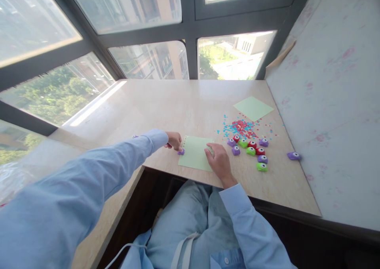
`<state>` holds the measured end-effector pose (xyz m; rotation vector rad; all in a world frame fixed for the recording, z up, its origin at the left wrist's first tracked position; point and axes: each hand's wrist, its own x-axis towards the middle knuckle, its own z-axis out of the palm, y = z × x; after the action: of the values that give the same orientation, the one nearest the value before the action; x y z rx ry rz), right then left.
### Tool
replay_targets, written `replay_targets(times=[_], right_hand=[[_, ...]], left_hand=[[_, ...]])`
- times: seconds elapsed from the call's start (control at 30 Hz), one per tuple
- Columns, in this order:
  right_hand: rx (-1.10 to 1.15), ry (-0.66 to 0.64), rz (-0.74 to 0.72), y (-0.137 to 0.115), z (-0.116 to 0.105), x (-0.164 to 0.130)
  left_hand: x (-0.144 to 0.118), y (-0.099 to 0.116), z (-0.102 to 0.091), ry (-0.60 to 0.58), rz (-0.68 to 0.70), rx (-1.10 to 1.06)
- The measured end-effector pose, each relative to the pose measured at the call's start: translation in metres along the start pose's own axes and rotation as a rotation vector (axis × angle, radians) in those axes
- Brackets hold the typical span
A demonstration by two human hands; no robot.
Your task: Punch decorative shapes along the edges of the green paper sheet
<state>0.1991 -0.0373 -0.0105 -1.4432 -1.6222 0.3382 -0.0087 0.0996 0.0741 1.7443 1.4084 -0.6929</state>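
Observation:
A pale green sheet of paper [195, 154] lies on the ledge in front of me, with a row of small punched holes along its left edge. My left hand [174, 140] is closed and presses down on a purple craft punch [181, 152] at that same edge. On the sheet's right side rests my right hand [220, 162], thumb and bent fingers holding the paper against the surface. Its fingertips are partly hidden from view.
Red and blue paper confetti [242, 127] is scattered right of the sheet, near several purple, green and red craft punches [251, 151]. One purple punch [293, 155] sits by the wall. A second green sheet [253, 108] lies farther back. Windows border the ledge [160, 106].

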Motion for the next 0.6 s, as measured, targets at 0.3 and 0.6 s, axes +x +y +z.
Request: replay_targets(times=[0.3,0.6], right_hand=[[-0.073,-0.055,-0.042,0.0,-0.001,0.001],[-0.107,-0.082,-0.08,0.004,0.0,0.001]], left_hand=[[-0.024,-0.014,0.012,0.072,0.06,-0.259],[-0.033,-0.045,0.024,0.225,0.018,-0.296]])
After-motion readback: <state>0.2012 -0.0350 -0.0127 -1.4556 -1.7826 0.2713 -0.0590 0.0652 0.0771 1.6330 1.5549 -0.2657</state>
